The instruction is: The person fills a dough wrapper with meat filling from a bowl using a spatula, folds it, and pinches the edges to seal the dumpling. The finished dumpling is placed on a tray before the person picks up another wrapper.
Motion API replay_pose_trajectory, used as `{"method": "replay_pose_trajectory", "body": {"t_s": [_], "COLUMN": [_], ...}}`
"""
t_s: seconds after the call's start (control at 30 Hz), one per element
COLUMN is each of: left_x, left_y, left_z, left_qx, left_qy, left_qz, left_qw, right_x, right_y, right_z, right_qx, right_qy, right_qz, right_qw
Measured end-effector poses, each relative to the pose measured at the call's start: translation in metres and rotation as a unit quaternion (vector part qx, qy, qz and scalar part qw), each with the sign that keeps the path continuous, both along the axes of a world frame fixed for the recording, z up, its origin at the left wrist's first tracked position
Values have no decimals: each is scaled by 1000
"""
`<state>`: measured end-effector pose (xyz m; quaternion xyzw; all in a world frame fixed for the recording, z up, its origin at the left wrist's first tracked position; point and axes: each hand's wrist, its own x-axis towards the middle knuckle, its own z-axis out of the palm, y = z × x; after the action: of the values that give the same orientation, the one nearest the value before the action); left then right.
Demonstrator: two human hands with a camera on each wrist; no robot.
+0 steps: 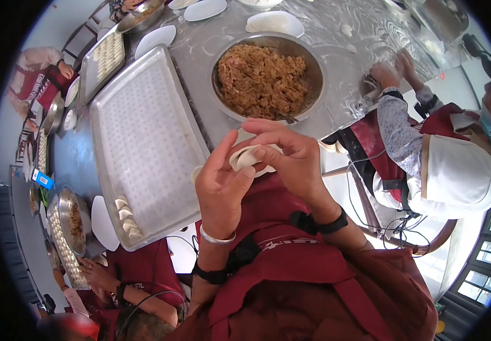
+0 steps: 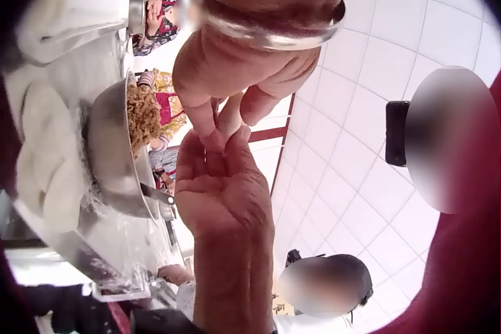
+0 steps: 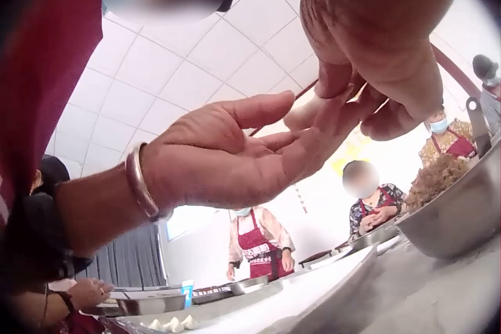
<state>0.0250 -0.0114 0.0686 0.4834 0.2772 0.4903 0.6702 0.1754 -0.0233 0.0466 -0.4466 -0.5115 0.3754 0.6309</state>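
Note:
In the head view, a pale folded dumpling [image 1: 246,158] is held between both hands, above the near edge of the table. My left hand [image 1: 221,184], a silver bracelet at its wrist, supports the dumpling between thumb and fingers. From the other side my right hand [image 1: 297,162] pinches the dough edge with thumb and forefinger. The fingers partly cover the dumpling in both wrist views. Just beyond the hands stands a steel bowl [image 1: 320,85] of brown minced filling [image 1: 262,79]. Flat dough wrappers [image 2: 55,162] lie on the table near the hands.
A large perforated metal tray [image 1: 149,125] lies to the left, with several finished dumplings [image 1: 126,216] in its near corner. A spoon handle [image 1: 288,118] leans at the bowl's rim. Another person's hands [image 1: 390,69] are over the floury table at right. White plates [image 1: 205,9] stand farther back.

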Motion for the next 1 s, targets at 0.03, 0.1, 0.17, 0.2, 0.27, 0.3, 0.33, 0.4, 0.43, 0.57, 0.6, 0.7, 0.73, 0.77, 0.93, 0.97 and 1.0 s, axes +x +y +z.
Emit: {"method": "replay_pose_trajectory", "body": {"t_s": [0.03, 0.1, 0.17, 0.2, 0.27, 0.3, 0.33, 0.4, 0.43, 0.57, 0.6, 0.7, 0.73, 0.77, 0.93, 0.97, 1.0], "left_x": [0, 0, 0, 0, 1, 1, 1, 1, 0, -3, -4, -5, -5, -4, -4, -4, -4], "left_y": [0, 1, 0, 0, -2, -3, -4, -5, -5, -4, -3, -3, -2, -1, 0, 0, 0], "left_z": [-1, -7, -14, -16, -15, -15, -13, -10, -9, -14, -16, -18, -18, -19, -18, -19, -20], "left_qx": [-12, -36, -34, -33, -50, -58, -47, -25, -14, 20, 27, 8, 3, -2, -23, -19, -14], "left_qy": [-17, -54, -74, -84, -105, -115, -98, -63, -51, -22, -20, -26, -38, -49, -64, -59, -54], "left_qz": [8, 23, 37, 44, 57, 64, 62, 57, 54, 33, 25, 15, 18, 22, 5, 4, 2], "left_qw": [1000, 998, 996, 995, 992, 990, 992, 996, 997, 999, 999, 1000, 999, 999, 998, 998, 998], "right_x": [-3, -11, -20, -24, -31, -32, -33, -32, -30, -20, -17, -10, -7, -5, -12, -12, -12], "right_y": [-1, -3, -6, -7, -7, -7, -7, -6, -5, -2, -2, 1, 1, 1, 0, 1, 2], "right_z": [3, 9, 15, 14, 10, 8, 7, 7, 8, 14, 13, 10, 10, 10, 21, 20, 18], "right_qx": [-38, -87, -111, -97, -70, -54, -38, 1, 25, 73, 83, 97, 88, 79, 4, -3, 15], "right_qy": [85, 189, 227, 216, 193, 167, 139, 72, 31, -60, -77, -123, -135, -146, -67, -54, -60], "right_qz": [6, 7, -5, -14, -29, -43, -58, -83, -92, -88, -84, -68, -59, -51, -17, -3, -9], "right_qw": [996, 978, 967, 971, 978, 984, 988, 994, 995, 992, 990, 985, 985, 985, 998, 999, 998]}}
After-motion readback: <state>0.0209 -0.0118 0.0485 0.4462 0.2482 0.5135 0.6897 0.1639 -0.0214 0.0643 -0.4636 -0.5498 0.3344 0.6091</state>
